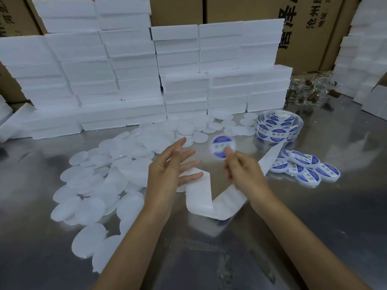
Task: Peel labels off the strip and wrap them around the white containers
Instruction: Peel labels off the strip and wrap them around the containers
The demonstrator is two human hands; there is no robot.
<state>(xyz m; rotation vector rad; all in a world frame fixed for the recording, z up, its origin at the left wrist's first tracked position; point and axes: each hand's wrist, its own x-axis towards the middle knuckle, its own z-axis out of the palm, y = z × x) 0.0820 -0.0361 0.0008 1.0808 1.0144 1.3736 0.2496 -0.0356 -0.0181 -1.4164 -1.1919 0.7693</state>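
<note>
My right hand (pixel 243 170) pinches a round blue-and-white label (pixel 222 145), blurred, lifted off the white backing strip (pixel 211 197) that curls across the metal table. My left hand (pixel 171 166) hovers with straight spread fingers just above the strip's free end, holding nothing. The label roll (pixel 278 126) stands at the right rear, and the strip runs from it. Several plain white round containers (pixel 109 176) lie scattered to the left. Several labelled containers (pixel 305 166) are piled to the right of my right hand.
Stacks of white foam boxes (pixel 146 80) wall off the back of the metal table (pixel 314 216), with cardboard cartons (pixel 303 28) behind. Clear plastic items with brown pieces (pixel 310 91) lie at the back right. More foam boxes (pixel 362 59) stand at the right edge.
</note>
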